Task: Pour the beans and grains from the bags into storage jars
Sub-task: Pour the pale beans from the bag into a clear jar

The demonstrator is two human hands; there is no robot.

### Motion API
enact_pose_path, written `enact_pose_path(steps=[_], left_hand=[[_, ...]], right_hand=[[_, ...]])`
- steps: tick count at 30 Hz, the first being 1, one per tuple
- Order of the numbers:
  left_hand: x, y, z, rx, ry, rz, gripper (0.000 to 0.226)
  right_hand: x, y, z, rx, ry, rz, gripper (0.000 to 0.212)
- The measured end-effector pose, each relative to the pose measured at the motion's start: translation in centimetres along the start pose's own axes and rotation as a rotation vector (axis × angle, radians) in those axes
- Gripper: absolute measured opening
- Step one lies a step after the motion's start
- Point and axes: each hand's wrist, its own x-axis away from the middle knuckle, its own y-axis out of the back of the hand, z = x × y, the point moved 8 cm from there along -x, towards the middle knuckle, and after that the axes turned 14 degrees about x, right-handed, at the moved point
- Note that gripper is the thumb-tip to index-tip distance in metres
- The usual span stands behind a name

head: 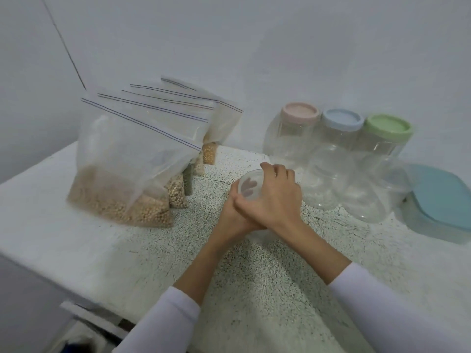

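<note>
Both hands meet at the middle of the speckled bench point(267, 289), clamped on a small clear jar point(248, 186): the right hand point(274, 197) curls over its top, the left hand point(233, 215) grips it from below. At 10 o'clock a row of zip bags point(122, 159) holding beans and grains stands upright. At 2 o'clock stand three lidded jars point(341, 133), with clear lidless jars point(331, 184) in front of them.

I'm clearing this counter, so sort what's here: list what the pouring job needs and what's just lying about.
For the job:
- bags of beans and grains
- clear jar held in both hands: left hand, right hand
- lidded jars by the wall
- jars without lids

Lying about:
- blue-lidded box
</note>
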Motion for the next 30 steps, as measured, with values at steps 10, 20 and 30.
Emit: enact_pose_path(steps=[10, 20, 30], left_hand=[[0.4, 1.3, 0.4, 0.099, 0.052, 0.172, 0.103], [0.7, 0.8, 0.6, 0.132, 0.107, 0.18, 0.11], [1.0, 0.6, 0.3, 0.101, 0.118, 0.169, 0.103]], right_hand=[[0.5, 0.5, 2.9, -0.191, 0.628, 0.43, 0.074], [-1.0, -0.7, 0.5, 0.222, 0.386, 0.489, 0.086], [-1.2, 1.1, 1.9, 0.378, 0.42, 0.317, 0.103]])
